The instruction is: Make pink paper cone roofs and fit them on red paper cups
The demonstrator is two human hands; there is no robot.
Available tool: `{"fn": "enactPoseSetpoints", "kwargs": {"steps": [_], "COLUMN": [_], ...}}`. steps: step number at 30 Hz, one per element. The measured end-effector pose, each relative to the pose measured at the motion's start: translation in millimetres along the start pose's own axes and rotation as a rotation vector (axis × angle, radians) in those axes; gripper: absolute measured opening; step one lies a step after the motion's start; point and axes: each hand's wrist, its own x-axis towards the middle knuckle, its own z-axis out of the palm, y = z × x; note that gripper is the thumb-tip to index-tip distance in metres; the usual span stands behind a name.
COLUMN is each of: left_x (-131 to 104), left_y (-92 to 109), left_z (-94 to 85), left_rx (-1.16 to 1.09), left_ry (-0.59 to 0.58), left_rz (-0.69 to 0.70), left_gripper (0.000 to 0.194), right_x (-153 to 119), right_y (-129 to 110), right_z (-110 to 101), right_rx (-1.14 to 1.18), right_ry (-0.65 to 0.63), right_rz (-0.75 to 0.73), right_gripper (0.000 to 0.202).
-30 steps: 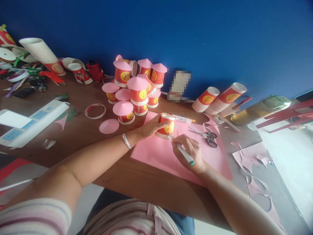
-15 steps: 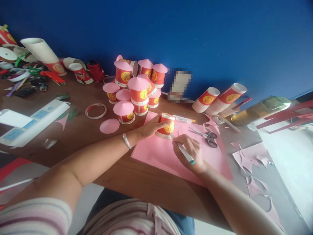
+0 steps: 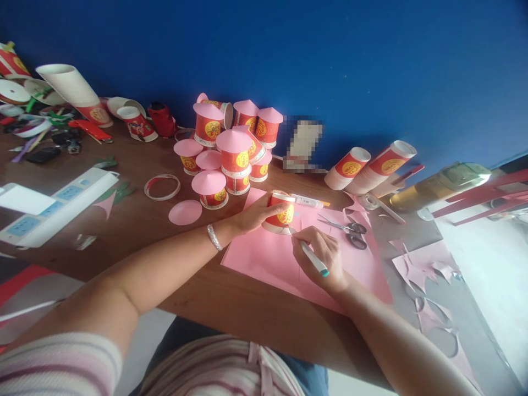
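My left hand (image 3: 256, 213) is wrapped round the left side of a red paper cup (image 3: 282, 213) with a yellow emblem and a white band at its lower edge. In my right hand (image 3: 320, 254) is a white marker (image 3: 314, 258) with a green end, its tip at the cup's lower right edge. Both hands are over pink paper sheets (image 3: 264, 256). Black-handled scissors (image 3: 355, 234) lie on the paper, right of the cup. Behind the cup lies another white pen (image 3: 307, 201) with an orange end.
Several red cups with pink cone tops (image 3: 208, 184) stand at back centre, beside a pink disc (image 3: 185, 212) and a ring (image 3: 162, 187). A power strip (image 3: 58, 206) lies left. Stacked cups (image 3: 385, 165), tape (image 3: 371, 202) and paper scraps (image 3: 421, 267) are right.
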Motion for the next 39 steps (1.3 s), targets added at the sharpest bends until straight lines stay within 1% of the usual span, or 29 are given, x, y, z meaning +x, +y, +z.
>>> {"fn": "enactPoseSetpoints", "kwargs": {"steps": [12, 27, 31, 39], "left_x": [0.2, -0.8, -0.9, -0.6], "left_y": [-0.3, 2.7, 2.3, 2.7], "left_z": [0.4, 2.0, 1.6, 2.9], "left_rx": [-0.005, 0.035, 0.037, -0.005], "left_ry": [0.004, 0.020, 0.021, 0.019], "left_rz": [0.007, 0.002, 0.003, -0.014], "left_gripper": [0.050, 0.053, 0.053, 0.052], "right_x": [-2.4, 0.6, 2.0, 3.0], "right_y": [-2.3, -9.8, -11.1, -12.9], "right_z": [1.5, -0.3, -1.7, -3.6], "right_rx": [0.004, 0.033, 0.052, 0.097], "right_ry": [-0.008, -0.025, -0.055, -0.039], "right_rz": [0.000, 0.009, 0.000, -0.043], "right_gripper": [0.017, 0.020, 0.018, 0.019]}}
